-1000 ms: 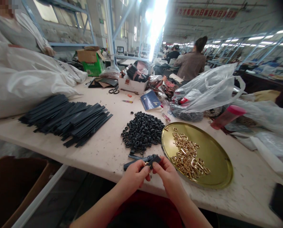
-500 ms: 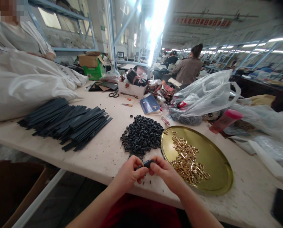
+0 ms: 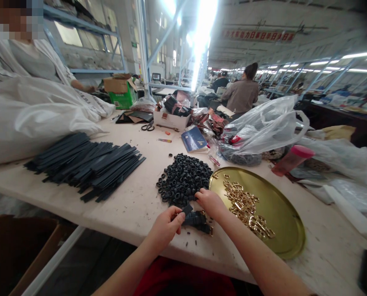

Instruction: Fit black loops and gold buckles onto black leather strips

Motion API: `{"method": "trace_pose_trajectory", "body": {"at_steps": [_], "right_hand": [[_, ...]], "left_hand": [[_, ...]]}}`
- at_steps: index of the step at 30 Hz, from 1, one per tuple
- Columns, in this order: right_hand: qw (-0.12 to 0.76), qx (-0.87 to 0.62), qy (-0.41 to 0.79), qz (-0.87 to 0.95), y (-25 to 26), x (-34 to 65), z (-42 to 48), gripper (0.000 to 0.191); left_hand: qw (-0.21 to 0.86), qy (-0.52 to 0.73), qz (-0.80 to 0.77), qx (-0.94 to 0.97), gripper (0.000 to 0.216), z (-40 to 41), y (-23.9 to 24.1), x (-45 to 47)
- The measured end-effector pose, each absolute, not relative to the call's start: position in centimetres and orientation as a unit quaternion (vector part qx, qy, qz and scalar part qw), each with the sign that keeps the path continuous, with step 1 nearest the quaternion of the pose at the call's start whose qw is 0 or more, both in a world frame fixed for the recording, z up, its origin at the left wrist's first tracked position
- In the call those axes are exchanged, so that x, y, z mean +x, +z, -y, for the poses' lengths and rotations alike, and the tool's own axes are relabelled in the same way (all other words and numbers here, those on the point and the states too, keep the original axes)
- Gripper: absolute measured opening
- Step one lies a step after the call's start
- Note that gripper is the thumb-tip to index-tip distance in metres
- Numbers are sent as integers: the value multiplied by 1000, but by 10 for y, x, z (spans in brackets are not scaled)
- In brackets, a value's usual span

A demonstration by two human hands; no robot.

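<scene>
My left hand (image 3: 167, 222) is closed, thumb over fingers, on a short dark strap (image 3: 187, 210) whose end sticks out to the right. My right hand (image 3: 210, 201) reaches to the near right edge of a heap of small black loops (image 3: 183, 176). Its fingers are drawn together at the heap, and whatever is between them is hidden. Just below both hands lie a few dark straps (image 3: 197, 220) with gold buckles at their right ends. To the right, a round gold tray (image 3: 282, 209) bears many loose gold buckles (image 3: 241, 201).
A stack of long dark strips (image 3: 87, 164) lies left on the table. Behind it are a white sack (image 3: 41, 111) and a person. Scissors (image 3: 148, 126), a blue booklet (image 3: 195, 139), a clear plastic bag (image 3: 263, 127) and a pink-lidded container (image 3: 294, 159) lie farther back.
My right hand has left the strap and moved up to the loop heap. The left hand keeps the strap, slightly lower left. The buckled straps beneath are now uncovered.
</scene>
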State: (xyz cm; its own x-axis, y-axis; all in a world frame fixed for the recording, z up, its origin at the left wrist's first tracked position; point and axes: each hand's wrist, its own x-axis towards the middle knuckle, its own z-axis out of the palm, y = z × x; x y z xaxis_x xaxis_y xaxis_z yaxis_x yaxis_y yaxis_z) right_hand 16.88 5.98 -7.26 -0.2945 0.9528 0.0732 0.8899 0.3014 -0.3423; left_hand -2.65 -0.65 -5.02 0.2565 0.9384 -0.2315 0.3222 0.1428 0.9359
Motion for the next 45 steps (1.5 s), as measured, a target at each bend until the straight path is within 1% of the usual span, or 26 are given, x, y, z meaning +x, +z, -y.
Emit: {"method": "trace_pose_trajectory", "body": {"at_steps": [3, 5, 7, 10, 12, 14, 17, 20, 23, 27, 30, 31, 34, 35, 37, 41, 45], "right_hand": [[168, -583, 128, 784, -66, 167, -47, 15], [205, -584, 165, 768, -61, 163, -35, 15], [273, -578, 269, 721, -56, 156, -23, 17], [387, -549, 450, 588, -48, 146, -7, 20], [429, -536, 508, 520, -43, 141, 0, 22], [453, -526, 538, 477, -39, 138, 5, 26], [474, -517, 556, 445, -38, 136, 10, 31], [502, -510, 558, 420, -41, 135, 12, 31], [522, -496, 574, 389, -46, 137, 11, 27], [511, -482, 610, 366, -50, 139, 11, 20], [513, -467, 634, 342, -49, 140, 12, 17], [517, -460, 639, 337, -49, 140, 12, 17], [512, -435, 668, 319, -47, 141, 11, 31], [509, -431, 680, 305, -47, 142, 10, 33], [515, -432, 694, 259, -48, 141, 8, 30], [548, -440, 690, 173, -50, 135, 5, 22], [566, -448, 664, 197, -53, 128, 7, 23]], "left_hand": [[509, 297, -549, 593, 25, 7, -48, -25], [493, 306, -555, 596, 24, 7, -44, -24], [475, 318, -560, 600, 24, 8, -39, -21], [425, 333, -572, 617, 23, 10, -31, -16], [385, 333, -581, 635, 22, 12, -28, -15], [355, 324, -588, 650, 21, 14, -28, -15], [328, 309, -596, 664, 20, 17, -31, -14], [318, 300, -601, 669, 20, 20, -33, -13], [344, 293, -600, 661, 19, 21, -32, -11], [399, 294, -588, 639, 20, 20, -32, -10], [399, 292, -585, 643, 20, 19, -32, -11], [392, 291, -586, 647, 20, 19, -32, -11], [386, 287, -587, 652, 20, 18, -31, -14], [387, 287, -587, 651, 20, 19, -31, -14], [390, 289, -588, 647, 19, 19, -32, -14], [393, 307, -588, 637, 19, 18, -35, -14], [396, 334, -588, 622, 20, 17, -34, -13]]}}
